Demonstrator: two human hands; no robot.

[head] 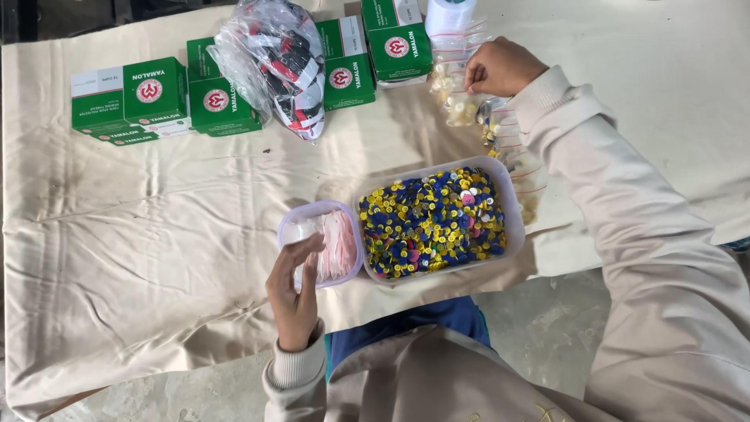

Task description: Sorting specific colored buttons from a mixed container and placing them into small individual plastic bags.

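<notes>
A pale beige sweatshirt with ribbed cuffs is worn, its long sleeves reaching the wrists of the left hand point(293, 293) and right hand point(500, 66). Blue fabric is seen below the hem.

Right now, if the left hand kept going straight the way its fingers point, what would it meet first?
The left hand points up and slightly right, at the small clear tub of little zip bags. It would likely meet those bags first, though depth is unclear.
</notes>
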